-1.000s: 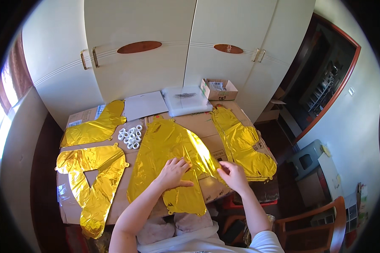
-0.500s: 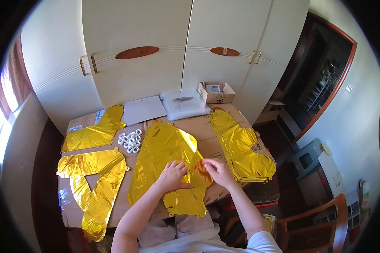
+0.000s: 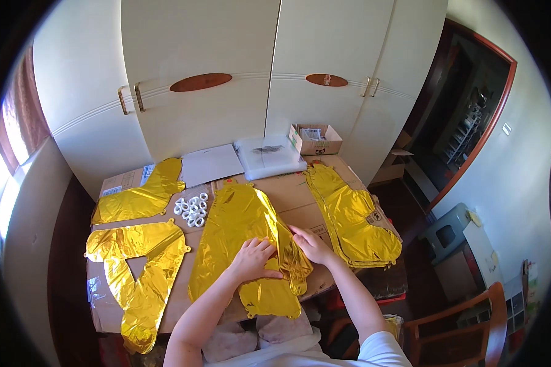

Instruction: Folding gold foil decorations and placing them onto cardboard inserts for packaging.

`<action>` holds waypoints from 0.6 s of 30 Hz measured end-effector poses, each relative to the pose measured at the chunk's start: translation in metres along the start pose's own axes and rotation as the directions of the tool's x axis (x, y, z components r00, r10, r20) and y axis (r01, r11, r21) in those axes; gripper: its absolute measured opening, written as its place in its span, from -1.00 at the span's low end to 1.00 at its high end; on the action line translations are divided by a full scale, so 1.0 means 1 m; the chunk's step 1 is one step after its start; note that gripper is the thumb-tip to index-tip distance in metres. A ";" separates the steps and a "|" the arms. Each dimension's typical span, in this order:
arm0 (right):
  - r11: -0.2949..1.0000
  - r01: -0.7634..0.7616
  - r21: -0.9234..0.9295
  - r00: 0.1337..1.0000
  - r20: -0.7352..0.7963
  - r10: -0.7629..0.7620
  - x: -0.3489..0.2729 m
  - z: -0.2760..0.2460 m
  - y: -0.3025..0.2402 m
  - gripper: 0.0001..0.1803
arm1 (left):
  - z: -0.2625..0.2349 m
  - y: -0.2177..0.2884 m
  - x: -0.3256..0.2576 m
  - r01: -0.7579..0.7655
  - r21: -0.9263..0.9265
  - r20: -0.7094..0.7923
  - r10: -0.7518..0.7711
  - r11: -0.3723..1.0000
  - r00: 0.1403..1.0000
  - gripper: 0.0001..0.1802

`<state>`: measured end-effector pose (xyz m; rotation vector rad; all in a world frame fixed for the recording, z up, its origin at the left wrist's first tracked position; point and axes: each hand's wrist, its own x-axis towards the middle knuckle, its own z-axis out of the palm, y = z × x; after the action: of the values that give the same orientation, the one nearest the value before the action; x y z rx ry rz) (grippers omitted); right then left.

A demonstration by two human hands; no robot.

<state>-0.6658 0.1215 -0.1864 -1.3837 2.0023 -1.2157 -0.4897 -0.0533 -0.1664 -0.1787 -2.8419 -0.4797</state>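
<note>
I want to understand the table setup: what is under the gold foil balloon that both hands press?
Under the gold foil balloon lies flattened brown cardboard covering the table. The left hand and right hand rest on it; anything beneath is hidden.

Both hands rest on the middle gold foil balloon [image 3: 239, 229] — left hand [image 3: 253, 259] flat on it; right hand [image 3: 310, 244] apparently pinching its folded edge; small white rolls [image 3: 191, 210] lie near, on the cardboard-covered table [image 3: 297, 205].

White wardrobe [image 3: 226, 79] with oval brown panels and metal handles fills the back wall. Bright window [image 3: 6, 165] at left. Dark doorway [image 3: 471, 116] with red-brown frame at right. Wooden chair [image 3: 465, 324] at lower right, grey stool [image 3: 450, 229] near it. Dark floor.
</note>
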 end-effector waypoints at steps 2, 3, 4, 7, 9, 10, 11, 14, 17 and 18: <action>0.977 0.109 -0.181 0.993 -0.015 -0.113 -0.003 0.003 -0.015 -0.42 | 0.004 -0.005 -0.001 -0.007 0.001 0.023 0.007 1.000 1.000 -0.16; 0.965 0.145 -0.217 0.988 -0.015 -0.152 -0.004 0.007 -0.014 -0.42 | 0.005 -0.007 -0.002 -0.010 0.002 0.034 0.010 1.000 0.999 -0.15; 0.951 0.179 -0.253 0.982 -0.016 -0.189 -0.008 0.009 -0.014 -0.41 | 0.004 -0.006 0.000 0.005 0.028 0.081 -0.008 1.000 0.997 -0.18; 0.969 0.128 -0.212 0.991 0.058 -0.118 -0.010 0.010 -0.014 -0.28 | 0.007 -0.010 0.001 0.017 0.037 0.111 -0.021 0.999 0.994 -0.25; 0.989 0.075 -0.127 0.996 0.050 -0.069 -0.012 0.022 -0.014 -0.23 | 0.020 -0.022 -0.006 -0.018 -0.045 -0.020 0.017 0.999 1.000 -0.28; 0.984 0.068 -0.167 0.995 0.078 -0.055 -0.013 0.024 -0.018 -0.21 | 0.021 -0.022 -0.005 -0.001 -0.101 -0.063 -0.005 0.995 0.998 -0.30; 0.977 0.062 -0.206 0.994 0.106 -0.041 -0.015 0.026 -0.024 -0.19 | 0.021 -0.021 -0.004 0.013 -0.156 -0.104 -0.030 0.988 0.994 -0.31; 0.961 0.079 -0.263 0.990 0.130 -0.045 -0.019 0.034 -0.028 -0.15 | 0.022 -0.023 -0.001 0.070 -0.272 -0.114 -0.104 0.960 0.988 -0.37; 0.951 0.062 -0.304 0.988 0.155 -0.015 -0.019 0.036 -0.038 -0.14 | 0.016 -0.023 0.004 0.105 -0.381 -0.110 -0.157 0.919 0.981 -0.54; 0.946 0.058 -0.320 0.989 0.150 -0.010 -0.019 0.038 -0.039 -0.14 | 0.019 -0.025 0.005 0.087 -0.483 -0.132 -0.170 0.871 0.977 -0.55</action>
<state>-0.6093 0.1177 -0.1768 -1.6149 2.1476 -0.7930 -0.5028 -0.0697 -0.1895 -0.0312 -2.5262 -1.1629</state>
